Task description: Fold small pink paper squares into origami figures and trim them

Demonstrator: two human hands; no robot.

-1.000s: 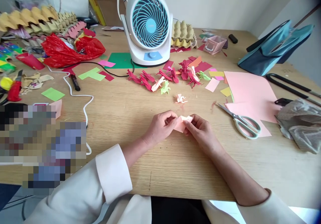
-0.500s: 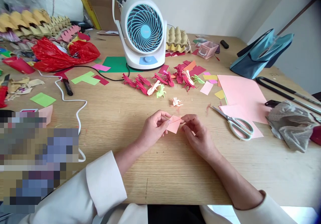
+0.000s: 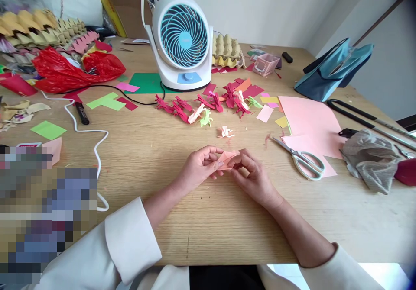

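A small folded piece of pink paper point(image 3: 226, 160) is held between both hands above the table's front middle. My left hand point(image 3: 203, 164) pinches its left side, thumb on top and fingers beneath. On the right edge, my right hand point(image 3: 251, 173) grips it between thumb and bent fingers. Just beyond the hands lies a small pale pink folded figure point(image 3: 225, 131). Behind it, a row of red, pink and green folded figures point(image 3: 182, 108) spreads across the table.
White-handled scissors point(image 3: 307, 164) lie on pink sheets point(image 3: 312, 119) at the right, beside a grey crumpled bag point(image 3: 370, 160). A white fan point(image 3: 185, 43) stands at the back. To the left are a white cable point(image 3: 97, 151), a black marker point(image 3: 82, 113) and a red plastic bag point(image 3: 61, 71).
The thumb and fingers of my right hand have closed in on the pink paper, whose right part now looks folded over. The view has shifted slightly.
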